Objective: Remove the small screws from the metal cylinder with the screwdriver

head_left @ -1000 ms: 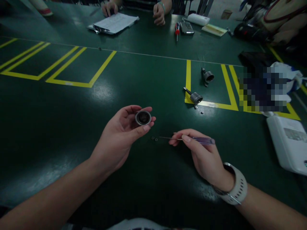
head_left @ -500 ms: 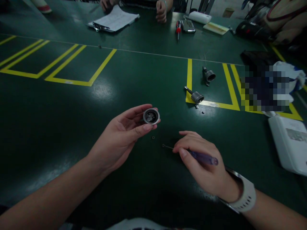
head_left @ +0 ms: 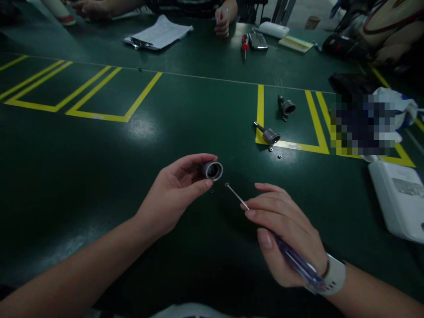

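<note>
My left hand (head_left: 162, 201) is closed around a small grey metal cup (head_left: 213, 171), whose open round mouth faces right and toward me. The inside of the cup is dark. In my right hand (head_left: 291, 229) is a thin screwdriver (head_left: 294, 258) with a see-through purple handle. Its shaft points up and left, the tip a little to the right of the cup and apart from it. A tiny ring, seemingly a nut (head_left: 227, 184), sits at that tip. Another small nut (head_left: 211, 191) lies on the green table just below the cup.
Two more metal cups with shafts, one nearer (head_left: 271, 136) and one farther (head_left: 288, 107), lie by yellow tape, small nuts (head_left: 280, 156) beside them. At right stands a white box (head_left: 394, 198). Across the table are a clipboard (head_left: 162, 33), a red screwdriver (head_left: 244, 44) and a person's hand (head_left: 221, 23).
The screwdriver tip has risen closer to the cup, and my right hand has shifted its grip, the handle now slanting down. My left hand has turned the cup's mouth more sideways.
</note>
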Demonstrator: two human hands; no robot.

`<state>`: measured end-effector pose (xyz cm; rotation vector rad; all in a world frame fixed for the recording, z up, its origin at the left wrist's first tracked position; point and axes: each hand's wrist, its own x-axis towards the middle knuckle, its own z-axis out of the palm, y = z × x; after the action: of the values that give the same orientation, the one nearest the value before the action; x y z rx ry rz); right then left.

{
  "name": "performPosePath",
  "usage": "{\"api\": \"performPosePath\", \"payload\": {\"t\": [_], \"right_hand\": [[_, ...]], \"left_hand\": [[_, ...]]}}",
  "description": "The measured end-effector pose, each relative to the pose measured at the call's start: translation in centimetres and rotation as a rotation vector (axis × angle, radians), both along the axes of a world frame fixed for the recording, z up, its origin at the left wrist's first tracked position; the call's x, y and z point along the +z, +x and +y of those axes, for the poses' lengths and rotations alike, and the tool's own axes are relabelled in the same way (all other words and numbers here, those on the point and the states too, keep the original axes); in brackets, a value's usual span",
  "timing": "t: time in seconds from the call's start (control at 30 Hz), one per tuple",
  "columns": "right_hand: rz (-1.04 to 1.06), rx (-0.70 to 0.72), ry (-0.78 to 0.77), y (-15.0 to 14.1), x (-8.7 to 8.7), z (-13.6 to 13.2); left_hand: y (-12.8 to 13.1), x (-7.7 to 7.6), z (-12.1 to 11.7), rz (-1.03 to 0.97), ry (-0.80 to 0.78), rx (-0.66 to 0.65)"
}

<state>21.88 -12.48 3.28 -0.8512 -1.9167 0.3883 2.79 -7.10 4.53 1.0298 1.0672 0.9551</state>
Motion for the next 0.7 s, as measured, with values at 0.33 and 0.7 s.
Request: {"api": "performPosePath", "payload": {"t": [0.33, 0.7], "right_hand": [[-0.1, -0.004, -0.043, -0.32, -0.73, 0.16], [-0.135, 0.015, -0.026, -0.87, -0.5, -0.03]], "left_hand": [[0.41, -0.34, -0.67, -0.002, -0.024, -0.089], [0.96, -0.57, -0.98, 0.066, -0.005, 0.025]]}}
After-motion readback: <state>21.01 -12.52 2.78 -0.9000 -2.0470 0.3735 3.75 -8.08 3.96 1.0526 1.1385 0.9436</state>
